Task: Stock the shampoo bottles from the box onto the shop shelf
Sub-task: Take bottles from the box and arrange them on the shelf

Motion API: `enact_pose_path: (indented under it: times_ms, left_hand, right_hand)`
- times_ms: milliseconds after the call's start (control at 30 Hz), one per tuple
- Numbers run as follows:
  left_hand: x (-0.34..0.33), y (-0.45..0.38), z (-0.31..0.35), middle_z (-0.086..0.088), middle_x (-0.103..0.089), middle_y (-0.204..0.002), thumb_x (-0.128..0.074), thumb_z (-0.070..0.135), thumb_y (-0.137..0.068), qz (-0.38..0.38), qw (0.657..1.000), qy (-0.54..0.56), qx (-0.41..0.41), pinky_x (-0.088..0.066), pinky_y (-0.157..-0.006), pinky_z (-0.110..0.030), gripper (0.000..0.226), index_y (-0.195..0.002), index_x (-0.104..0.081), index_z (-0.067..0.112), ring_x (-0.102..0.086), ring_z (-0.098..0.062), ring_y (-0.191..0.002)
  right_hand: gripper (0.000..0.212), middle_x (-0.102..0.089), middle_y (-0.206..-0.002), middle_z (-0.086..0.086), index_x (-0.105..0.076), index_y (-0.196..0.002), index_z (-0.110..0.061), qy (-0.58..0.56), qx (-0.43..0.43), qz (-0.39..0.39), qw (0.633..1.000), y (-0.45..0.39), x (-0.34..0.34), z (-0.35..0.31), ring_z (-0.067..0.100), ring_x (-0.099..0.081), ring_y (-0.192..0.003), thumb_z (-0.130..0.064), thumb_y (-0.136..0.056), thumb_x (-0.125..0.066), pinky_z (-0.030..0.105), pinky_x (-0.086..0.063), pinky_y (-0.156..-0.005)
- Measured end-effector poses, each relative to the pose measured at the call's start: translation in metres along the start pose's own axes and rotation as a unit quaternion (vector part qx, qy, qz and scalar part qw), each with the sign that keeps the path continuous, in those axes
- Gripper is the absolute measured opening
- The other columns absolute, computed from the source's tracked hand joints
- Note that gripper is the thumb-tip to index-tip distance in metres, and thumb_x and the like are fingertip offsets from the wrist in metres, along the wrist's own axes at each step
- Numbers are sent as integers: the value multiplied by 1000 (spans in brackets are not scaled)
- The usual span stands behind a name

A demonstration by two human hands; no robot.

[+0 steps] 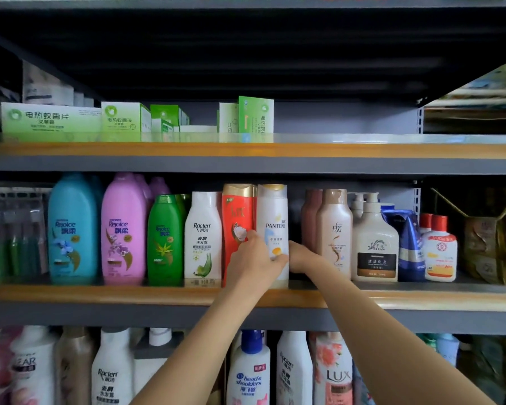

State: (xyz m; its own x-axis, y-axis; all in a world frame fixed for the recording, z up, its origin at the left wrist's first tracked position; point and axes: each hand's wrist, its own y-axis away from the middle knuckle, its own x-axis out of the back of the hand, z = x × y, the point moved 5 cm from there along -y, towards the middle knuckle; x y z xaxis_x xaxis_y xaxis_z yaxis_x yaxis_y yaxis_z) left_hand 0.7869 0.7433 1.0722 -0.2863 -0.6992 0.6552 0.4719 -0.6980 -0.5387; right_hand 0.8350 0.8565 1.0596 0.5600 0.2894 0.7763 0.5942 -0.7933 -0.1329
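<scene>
Head view: I see the Pantene bottle (273, 229) upright on the middle shelf (100, 296), just right of the red bottle (237, 223), my left hand (253, 263) gripping its front, right hand (300, 257) clasping its right side.

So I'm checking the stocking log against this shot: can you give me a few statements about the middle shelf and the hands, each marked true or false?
1. Both hands are at the white Pantene bottle. True.
2. The Pantene bottle lies on its side. False: it stands upright.
3. A red bottle stands directly to its left. True.
4. The green Rejoice bottle is on the top shelf. False: it is on the middle shelf.
5. The left hand is on the Pantene bottle's front. True.
</scene>
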Motion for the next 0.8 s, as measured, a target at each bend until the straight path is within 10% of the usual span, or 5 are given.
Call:
enact_pose_path:
  times_ms: [300, 467, 600, 800]
  left_hand:
    - [-1, -2, -11, -3, -62, -111, -57, 46, -86, 27, 1000, -8, -10, -50, -66, -30, 61, -127, -34, 8, -64, -20, -94]
    - [1, -1, -12, 1, -63, -108, -58, 45, -87, 17, 999, 21, -23, -34, -48, -15, 70, -135, -29, 4, -52, -9, -74]
    - [1, 0, -12, 0, -63, -109, -59, 43, -87, 21, 999, 42, -20, -29, -44, -12, 61, -129, -35, 6, -49, -8, -72]
    - [2, 1, -14, 0, -62, -109, -59, 43, -87, 38, 998, 40, -5, -39, -61, -22, 70, -137, -30, 4, -52, -11, -78]
  right_hand:
    - [34, -44, -69, 1, -41, -65, -15, -16, -58, 42, 997, -16, 4, -6, 10, -41, -60, -23, -98, -42, 24, -39, -68]
    - [17, -55, -123, 14, -51, -111, -10, 92, -85, -15, 992, -5, 13, -13, 23, -54, -98, -16, -95, -47, 31, -44, -84]
    - [37, -55, -106, 9, -48, -129, 1, 155, -84, -53, 983, 7, 17, -15, 27, -58, -106, -7, -93, -49, 34, -48, -97]
    - [36, -54, -121, 13, -46, -129, -2, 142, -60, -5, 988, 8, 11, -12, 21, -48, -91, -10, -94, -47, 29, -44, -75]
